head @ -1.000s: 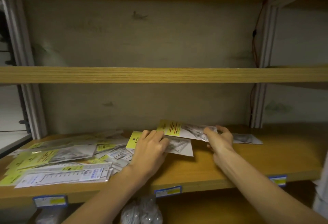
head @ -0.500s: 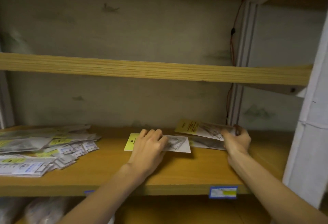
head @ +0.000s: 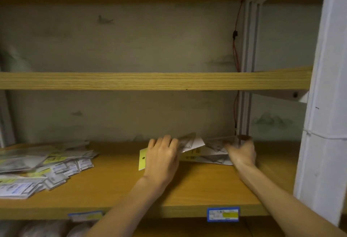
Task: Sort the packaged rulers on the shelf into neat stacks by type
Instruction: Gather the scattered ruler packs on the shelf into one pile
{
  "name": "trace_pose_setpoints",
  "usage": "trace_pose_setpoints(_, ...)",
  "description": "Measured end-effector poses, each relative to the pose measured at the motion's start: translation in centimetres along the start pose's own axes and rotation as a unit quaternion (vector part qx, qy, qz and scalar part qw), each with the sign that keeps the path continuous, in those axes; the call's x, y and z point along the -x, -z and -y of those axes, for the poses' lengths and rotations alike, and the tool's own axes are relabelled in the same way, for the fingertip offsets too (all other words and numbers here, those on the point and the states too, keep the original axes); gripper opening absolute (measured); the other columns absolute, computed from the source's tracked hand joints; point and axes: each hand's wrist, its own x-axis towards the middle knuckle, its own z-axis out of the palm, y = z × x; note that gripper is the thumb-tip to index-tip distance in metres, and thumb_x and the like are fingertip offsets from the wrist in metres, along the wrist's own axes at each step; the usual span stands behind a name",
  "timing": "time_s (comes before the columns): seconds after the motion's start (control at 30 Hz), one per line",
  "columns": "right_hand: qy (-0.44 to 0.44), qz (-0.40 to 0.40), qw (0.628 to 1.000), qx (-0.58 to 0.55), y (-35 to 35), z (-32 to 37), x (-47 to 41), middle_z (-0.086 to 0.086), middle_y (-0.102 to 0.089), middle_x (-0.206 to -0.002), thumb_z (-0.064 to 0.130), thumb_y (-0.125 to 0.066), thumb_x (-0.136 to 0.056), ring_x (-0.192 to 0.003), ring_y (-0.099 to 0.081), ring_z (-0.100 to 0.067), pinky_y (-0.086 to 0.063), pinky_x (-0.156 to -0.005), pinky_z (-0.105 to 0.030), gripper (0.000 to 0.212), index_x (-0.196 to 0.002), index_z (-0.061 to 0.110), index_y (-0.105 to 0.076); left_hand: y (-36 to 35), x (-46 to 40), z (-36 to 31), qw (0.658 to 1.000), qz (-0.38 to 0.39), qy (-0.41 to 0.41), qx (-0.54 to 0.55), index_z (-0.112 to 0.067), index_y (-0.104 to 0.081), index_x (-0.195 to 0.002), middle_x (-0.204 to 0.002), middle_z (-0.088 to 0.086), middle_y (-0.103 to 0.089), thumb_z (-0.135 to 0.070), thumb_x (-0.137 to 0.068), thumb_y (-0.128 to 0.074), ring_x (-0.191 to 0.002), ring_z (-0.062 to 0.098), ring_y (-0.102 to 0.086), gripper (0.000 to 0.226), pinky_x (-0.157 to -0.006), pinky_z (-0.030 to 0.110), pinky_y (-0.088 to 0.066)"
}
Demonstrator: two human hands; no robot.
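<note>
Yellow-headed ruler pack (head: 189, 144) now tilted up in left hand's (head: 161, 159) grip; right hand (head: 242, 152) blurred, grip unclear.

Left hand (head: 162, 159) gripping a yellow-headed ruler pack (head: 189, 143), tilted up off the wooden shelf (head: 116, 182). Right hand (head: 242, 153) blurry, on a small stack of similar packs (head: 210, 155) just beside it. Messy pile of packaged rulers (head: 43, 167) far left — well apart. Blue price label (head: 223, 214) on the front edge.

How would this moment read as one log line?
left hand: grips yellow-headed ruler pack | right hand: on right stack, blurred | loose pile: left, unsorted
</note>
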Motion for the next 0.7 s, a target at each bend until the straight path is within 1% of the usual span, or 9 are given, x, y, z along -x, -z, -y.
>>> trace_pose_setpoints(0.1,0.028,0.027,0.998,0.046,-0.3,-0.4,0.0,-0.016,-0.061,-0.120,0.020,-0.075,-0.082,-0.119,-0.053,-0.037,-0.044,-0.089,-0.035,0.048,-0.121,0.004,-0.051,-0.9,0.4,0.0,1.000,0.004,0.007,0.013,-0.015,-0.060,-0.072,-0.073,0.003,-0.059,-0.016,-0.081,-0.062,-0.062,0.025,-0.057,0.008,-0.058,0.034,-0.044)
trace_pose_setpoints(0.17,0.057,0.041,0.994,0.088,-0.6,-0.5,0.0,-0.018,-0.063,-0.115,0.024,-0.074,-0.083,-0.114,-0.056,-0.039,-0.044,-0.080,-0.033,0.046,-0.118,0.005,-0.051,-1.1,0.6,0.3,0.999,0.004,0.029,0.022,-0.015,-0.059,-0.072,-0.074,0.002,-0.059,-0.022,-0.082,-0.050,-0.064,0.024,-0.058,0.016,-0.059,0.034,-0.044)
trace_pose_setpoints(0.23,0.092,0.042,0.987,0.127,-0.9,-0.8,-0.1,-0.019,-0.066,-0.112,0.029,-0.073,-0.083,-0.109,-0.060,-0.041,-0.047,-0.077,-0.035,0.050,-0.121,0.005,-0.050,-1.0,0.4,0.5,0.998,0.006,0.048,0.033,-0.015,-0.059,-0.071,-0.075,0.002,-0.059,-0.022,-0.079,-0.050,-0.066,0.025,-0.058,0.014,-0.060,0.035,-0.044)
trace_pose_setpoints(0.3,0.115,0.035,0.978,0.168,-1.1,-1.0,-0.1,-0.019,-0.067,-0.113,0.036,-0.073,-0.081,-0.108,-0.060,-0.041,-0.051,-0.081,-0.039,0.057,-0.124,0.006,-0.050,-1.1,0.4,0.7,0.998,0.004,0.057,0.038,-0.014,-0.060,-0.072,-0.075,0.004,-0.060,-0.013,-0.073,-0.065,-0.066,0.027,-0.059,0.005,-0.060,0.036,-0.045)
trace_pose_setpoints(0.37,0.115,0.021,0.971,0.210,-1.1,-1.2,-0.1,-0.020,-0.066,-0.114,0.041,-0.072,-0.081,-0.110,-0.058,-0.042,-0.049,-0.088,-0.043,0.060,-0.126,0.008,-0.050,-1.2,0.5,0.7,0.998,0.011,0.054,0.042,-0.013,-0.060,-0.073,-0.076,0.005,-0.060,-0.007,-0.067,-0.076,-0.066,0.028,-0.059,0.018,-0.060,0.037,-0.045)
trace_pose_setpoints(0.47,0.101,0.014,0.964,0.245,-1.1,-1.5,-0.4,-0.020,-0.065,-0.116,0.042,-0.069,-0.083,-0.115,-0.055,-0.040,-0.043,-0.095,-0.043,0.052,-0.121,0.010,-0.054,-1.2,0.6,0.7,0.999,0.009,0.030,0.038,-0.013,-0.060,-0.074,-0.077,0.006,-0.059,-0.016,-0.077,-0.057,-0.066,0.028,-0.058,0.006,-0.059,0.038,-0.043)
trace_pose_setpoints(0.53,0.086,0.022,0.959,0.270,-1.1,-1.6,-0.5,-0.019,-0.064,-0.117,0.042,-0.067,-0.085,-0.117,-0.052,-0.038,-0.038,-0.095,-0.041,0.041,-0.111,0.011,-0.060,-1.3,0.6,0.6,0.999,0.019,0.017,0.035,-0.013,-0.059,-0.074,-0.077,0.005,-0.058,-0.021,-0.079,-0.044,-0.066,0.027,-0.057,0.018,-0.059,0.038,-0.043)
trace_pose_setpoints(0.63,0.093,0.015,0.953,0.288,-1.0,-1.6,-0.5,-0.016,-0.063,-0.118,0.044,-0.061,-0.090,-0.120,-0.046,-0.035,-0.033,-0.095,-0.039,0.037,-0.113,0.015,-0.063,-1.4,0.8,0.4,0.999,0.025,-0.002,0.044,-0.011,-0.059,-0.076,-0.079,0.007,-0.059,-0.012,-0.078,-0.061,-0.067,0.028,-0.058,0.003,-0.059,0.037,-0.045)
trace_pose_setpoints(0.7,0.115,0.004,0.959,0.258,-1.1,-1.5,-0.3,-0.013,-0.065,-0.115,0.042,-0.061,-0.090,-0.119,-0.046,-0.035,-0.033,-0.096,-0.038,0.031,-0.112,0.020,-0.065,-1.4,0.7,0.4,0.999,0.025,-0.016,0.042,-0.011,-0.059,-0.077,-0.079,0.007,-0.059,-0.014,-0.081,-0.058,-0.067,0.028,-0.058,0.005,-0.058,0.037,-0.045)
